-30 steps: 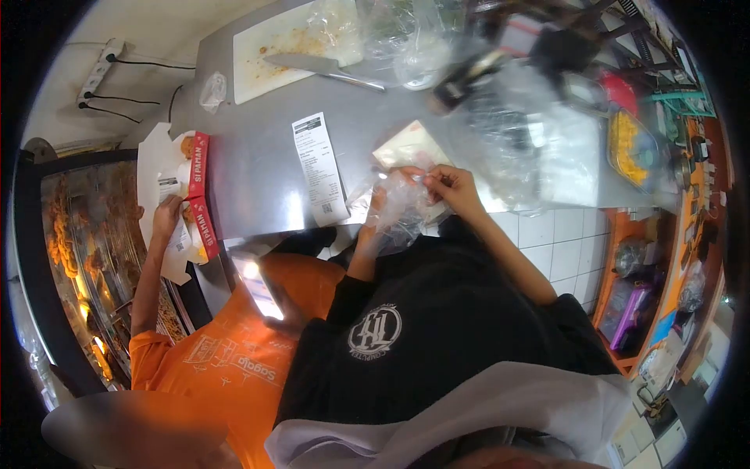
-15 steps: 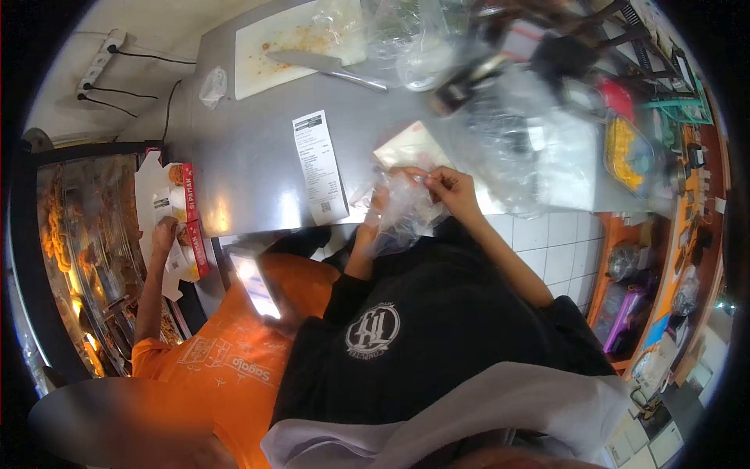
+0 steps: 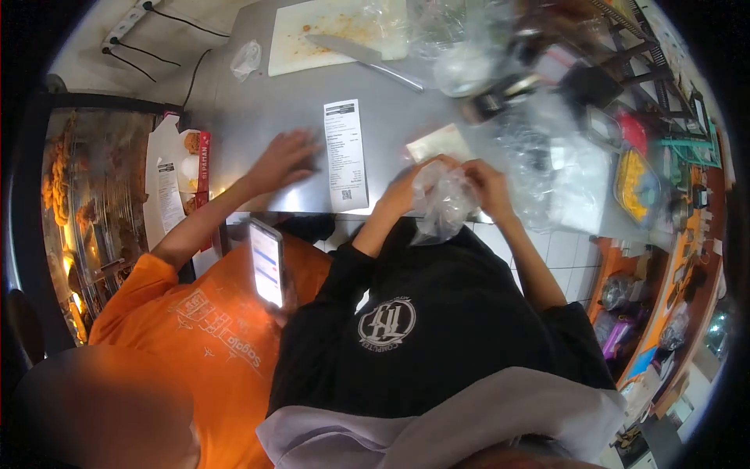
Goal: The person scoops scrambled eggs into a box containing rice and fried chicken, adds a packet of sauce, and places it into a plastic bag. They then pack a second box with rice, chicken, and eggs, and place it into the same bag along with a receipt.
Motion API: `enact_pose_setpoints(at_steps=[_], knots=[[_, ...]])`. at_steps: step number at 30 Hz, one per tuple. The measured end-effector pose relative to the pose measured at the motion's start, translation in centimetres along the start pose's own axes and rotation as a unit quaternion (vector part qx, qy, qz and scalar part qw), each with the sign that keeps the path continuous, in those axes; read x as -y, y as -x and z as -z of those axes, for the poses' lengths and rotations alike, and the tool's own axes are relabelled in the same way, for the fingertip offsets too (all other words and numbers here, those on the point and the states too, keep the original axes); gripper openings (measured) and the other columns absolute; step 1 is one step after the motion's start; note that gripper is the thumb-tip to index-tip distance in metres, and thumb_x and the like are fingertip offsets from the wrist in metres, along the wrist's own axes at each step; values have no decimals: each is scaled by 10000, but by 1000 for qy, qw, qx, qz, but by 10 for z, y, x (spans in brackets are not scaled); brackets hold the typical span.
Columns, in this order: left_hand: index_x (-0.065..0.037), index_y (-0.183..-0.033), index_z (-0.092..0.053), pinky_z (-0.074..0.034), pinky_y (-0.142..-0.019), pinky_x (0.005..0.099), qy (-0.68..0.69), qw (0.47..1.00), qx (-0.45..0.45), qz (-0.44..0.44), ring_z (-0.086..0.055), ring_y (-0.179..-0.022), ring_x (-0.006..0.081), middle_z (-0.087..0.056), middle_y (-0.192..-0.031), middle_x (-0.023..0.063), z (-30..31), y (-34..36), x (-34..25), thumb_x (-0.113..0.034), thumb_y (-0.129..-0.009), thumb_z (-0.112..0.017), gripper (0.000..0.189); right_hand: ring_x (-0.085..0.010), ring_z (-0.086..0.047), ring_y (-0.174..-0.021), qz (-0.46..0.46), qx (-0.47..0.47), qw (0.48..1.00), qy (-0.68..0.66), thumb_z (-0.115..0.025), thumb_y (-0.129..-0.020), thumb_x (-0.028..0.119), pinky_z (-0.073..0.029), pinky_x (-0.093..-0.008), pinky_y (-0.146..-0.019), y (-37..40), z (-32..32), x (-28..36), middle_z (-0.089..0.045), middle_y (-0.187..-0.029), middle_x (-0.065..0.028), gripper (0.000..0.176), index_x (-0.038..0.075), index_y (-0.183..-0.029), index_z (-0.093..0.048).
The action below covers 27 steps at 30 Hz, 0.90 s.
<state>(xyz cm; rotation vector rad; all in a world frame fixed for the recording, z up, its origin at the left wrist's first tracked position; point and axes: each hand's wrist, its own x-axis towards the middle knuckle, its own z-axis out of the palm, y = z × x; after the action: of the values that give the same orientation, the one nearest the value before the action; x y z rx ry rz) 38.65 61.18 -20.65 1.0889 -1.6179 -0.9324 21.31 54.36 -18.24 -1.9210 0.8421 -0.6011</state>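
Both my hands hold a clear plastic bag (image 3: 442, 205) at the front edge of the steel counter (image 3: 258, 133). My left hand (image 3: 408, 187) grips the bag's left side and my right hand (image 3: 491, 184) grips its right side near the top. The bag hangs crumpled between them, over my black shirt. A beige paper sheet (image 3: 437, 143) lies on the counter just behind my hands. A long printed receipt (image 3: 345, 154) lies flat to the left of my left hand.
A person in an orange shirt (image 3: 203, 328) stands at my left, one hand (image 3: 283, 159) flat on the counter, the other holding a lit phone (image 3: 266, 263). An open red food box (image 3: 183, 176), a cutting board (image 3: 336, 27) with a knife (image 3: 363, 59), and plastic bags (image 3: 547, 156) crowd the counter.
The orange-shirted person's hand left the red box and now rests on the counter near the receipt. My two hands came closer together around the bag. The view shifted.
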Motion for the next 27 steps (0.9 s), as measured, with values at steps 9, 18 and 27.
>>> enact_pose_setpoints(at_steps=[9, 18, 27], knots=[[-19, -976, -432, -360, -799, 270, 24, 989, -138, 41, -433, -907, 190, -401, -971, 95, -36, 11, -15, -122, -786, -511, 230, -97, -530, -719, -168, -108, 963, -179, -584, -770, 12, -436, -217, -658, 30, -32, 8, -550, -787, -46, 204, 1, -959, -508], [-21, -1073, -364, -319, -845, 278, 291, 908, -264, 144, -384, -963, 175, -385, -1019, 100, -1, 28, -38, -152, -820, -483, 309, -149, -516, -898, -166, -57, 941, -291, -566, -734, 33, -426, -257, -776, 41, -29, 33, -516, -1002, -79, 322, 14, -1038, -460], [-66, -1256, -210, -197, -999, 305, 568, 694, -440, 51, -261, -1164, 188, -301, -1221, 115, 58, 228, -147, -291, -826, -516, 574, -130, -527, -788, -64, -88, 950, -293, -562, -729, 36, -443, -244, -693, 38, -36, 15, -527, -888, -79, 364, 10, -1057, -408]])
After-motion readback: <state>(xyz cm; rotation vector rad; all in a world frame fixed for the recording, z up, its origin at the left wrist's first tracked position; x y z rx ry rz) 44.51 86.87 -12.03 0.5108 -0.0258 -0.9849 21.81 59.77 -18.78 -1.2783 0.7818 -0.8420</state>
